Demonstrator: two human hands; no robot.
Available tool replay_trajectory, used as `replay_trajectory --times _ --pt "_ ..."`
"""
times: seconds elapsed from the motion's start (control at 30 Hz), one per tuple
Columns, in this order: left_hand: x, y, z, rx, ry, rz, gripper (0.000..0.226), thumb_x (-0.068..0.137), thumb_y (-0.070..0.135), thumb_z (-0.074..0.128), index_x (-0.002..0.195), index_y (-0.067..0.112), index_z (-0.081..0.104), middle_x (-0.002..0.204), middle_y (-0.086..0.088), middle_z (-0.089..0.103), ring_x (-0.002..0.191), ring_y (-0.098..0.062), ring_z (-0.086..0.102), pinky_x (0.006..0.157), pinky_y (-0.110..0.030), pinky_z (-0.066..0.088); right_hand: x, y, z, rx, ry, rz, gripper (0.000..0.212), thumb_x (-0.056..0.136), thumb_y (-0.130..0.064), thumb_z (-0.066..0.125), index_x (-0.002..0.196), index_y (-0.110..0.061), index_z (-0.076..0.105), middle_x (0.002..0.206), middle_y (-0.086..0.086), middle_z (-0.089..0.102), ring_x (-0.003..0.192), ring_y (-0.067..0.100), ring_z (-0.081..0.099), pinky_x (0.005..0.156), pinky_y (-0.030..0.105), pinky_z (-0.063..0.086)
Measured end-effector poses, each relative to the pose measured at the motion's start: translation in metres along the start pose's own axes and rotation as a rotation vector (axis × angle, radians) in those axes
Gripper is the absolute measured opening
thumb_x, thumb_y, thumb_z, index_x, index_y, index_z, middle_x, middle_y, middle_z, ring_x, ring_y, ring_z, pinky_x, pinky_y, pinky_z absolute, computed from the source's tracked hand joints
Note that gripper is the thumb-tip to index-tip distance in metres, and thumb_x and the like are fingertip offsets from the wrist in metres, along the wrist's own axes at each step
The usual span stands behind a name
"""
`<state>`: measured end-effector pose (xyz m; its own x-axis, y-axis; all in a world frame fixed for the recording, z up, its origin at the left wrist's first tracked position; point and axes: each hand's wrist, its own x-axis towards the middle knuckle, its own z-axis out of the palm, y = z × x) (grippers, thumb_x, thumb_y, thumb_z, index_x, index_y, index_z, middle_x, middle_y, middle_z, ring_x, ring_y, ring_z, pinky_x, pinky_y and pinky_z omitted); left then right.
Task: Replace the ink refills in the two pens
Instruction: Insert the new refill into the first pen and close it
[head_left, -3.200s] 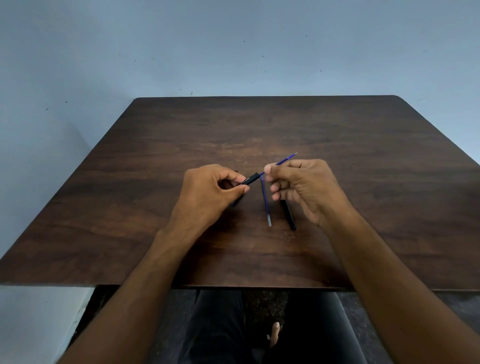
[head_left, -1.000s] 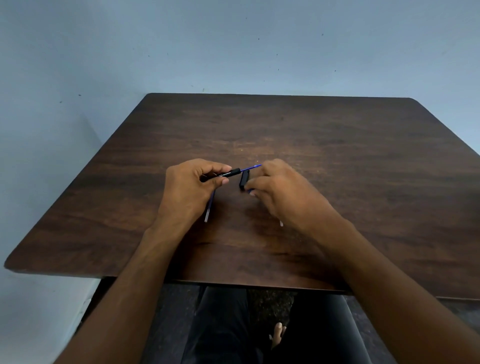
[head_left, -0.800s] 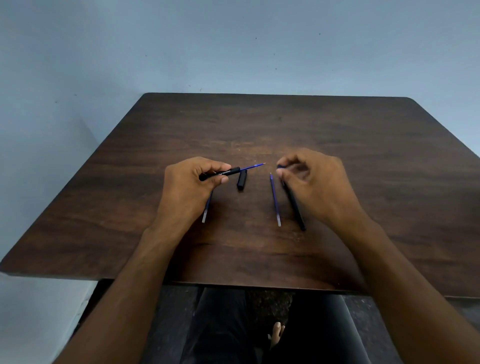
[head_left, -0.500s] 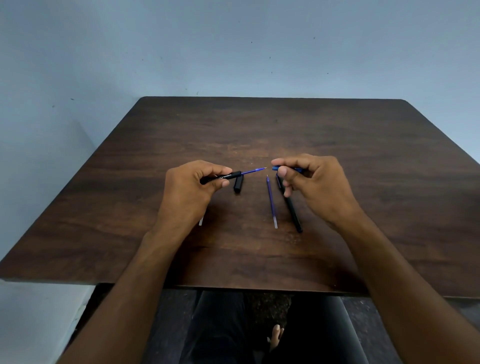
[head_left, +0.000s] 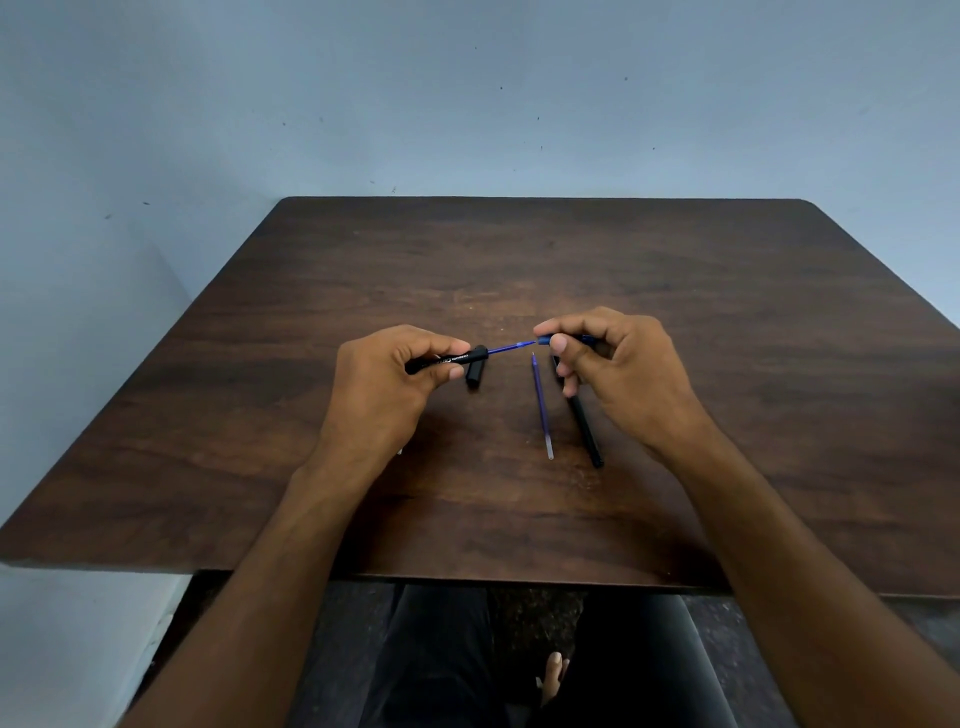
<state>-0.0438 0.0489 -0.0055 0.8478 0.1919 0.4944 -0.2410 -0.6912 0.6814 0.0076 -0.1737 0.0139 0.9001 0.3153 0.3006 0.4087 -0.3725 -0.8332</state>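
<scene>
My left hand (head_left: 387, 379) grips a black pen barrel (head_left: 457, 358) held level above the table, with a blue refill (head_left: 511, 347) sticking out of its right end. My right hand (head_left: 618, 364) pinches a small blue tip piece (head_left: 544, 341) right at the refill's point. A black cap (head_left: 476, 373) lies on the table just below the barrel's end. A loose blue refill (head_left: 542, 408) and a second black pen (head_left: 586, 434) lie side by side under my right hand. Another refill end (head_left: 400, 451) peeks out beneath my left wrist.
The dark wooden table (head_left: 727, 338) stands against a pale blue wall, its near edge just above my lap. My legs and one foot show below the front edge.
My right hand set the black cap down, reached to the second pen, picked up the blue tip piece and brought it left to the refill's point. My left hand held the barrel steady.
</scene>
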Motion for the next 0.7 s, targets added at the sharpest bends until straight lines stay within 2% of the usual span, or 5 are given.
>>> replay_trajectory --times 0.13,0.33,0.47,0.57,0.7 --pt "0.0 0.0 -0.001 0.01 -0.001 -0.01 0.027 0.074 0.007 0.083 0.097 0.02 0.079 0.087 0.019 0.069 0.087 0.007 0.065 0.077 -0.003 0.045 0.0 0.001 -0.001 -0.023 0.018 0.006 0.016 0.097 -0.009 0.062 0.106 -0.016 0.075 0.082 -0.005 0.065 0.054 0.008 0.062 0.064 0.02 0.054" --pt "0.0 0.005 0.002 -0.007 -0.016 -0.006 0.027 0.073 0.004 0.083 0.096 0.018 0.079 0.088 0.012 0.073 0.086 0.003 0.066 0.078 -0.005 0.045 0.0 0.0 0.005 -0.033 -0.026 0.013 0.018 0.096 -0.008 0.063 0.108 -0.014 0.075 0.087 -0.005 0.063 0.058 0.01 0.062 0.063 0.024 0.056" --pt "0.0 0.008 0.003 -0.002 -0.04 0.006 0.028 0.073 0.004 0.083 0.096 0.019 0.079 0.088 0.013 0.072 0.085 0.001 0.067 0.078 -0.008 0.048 0.0 -0.001 0.007 -0.039 -0.062 0.001 0.021 0.094 -0.01 0.066 0.112 -0.017 0.075 0.089 -0.005 0.066 0.057 0.009 0.063 0.063 0.018 0.052" --pt "0.001 0.009 0.005 -0.008 -0.04 0.019 0.027 0.072 0.004 0.083 0.095 0.018 0.079 0.088 0.01 0.074 0.084 -0.002 0.067 0.079 -0.013 0.05 0.001 -0.004 0.009 -0.001 -0.076 0.022 0.027 0.09 -0.01 0.072 0.115 -0.017 0.073 0.091 -0.008 0.07 0.059 0.011 0.066 0.068 0.019 0.056" --pt "0.002 0.011 0.009 -0.011 -0.047 0.014 0.027 0.072 0.004 0.084 0.095 0.018 0.079 0.087 0.01 0.073 0.083 -0.002 0.067 0.077 -0.01 0.048 0.003 -0.006 0.011 0.073 -0.068 0.072 0.026 0.083 -0.008 0.078 0.108 -0.01 0.072 0.09 -0.002 0.074 0.063 0.014 0.07 0.071 0.023 0.06"
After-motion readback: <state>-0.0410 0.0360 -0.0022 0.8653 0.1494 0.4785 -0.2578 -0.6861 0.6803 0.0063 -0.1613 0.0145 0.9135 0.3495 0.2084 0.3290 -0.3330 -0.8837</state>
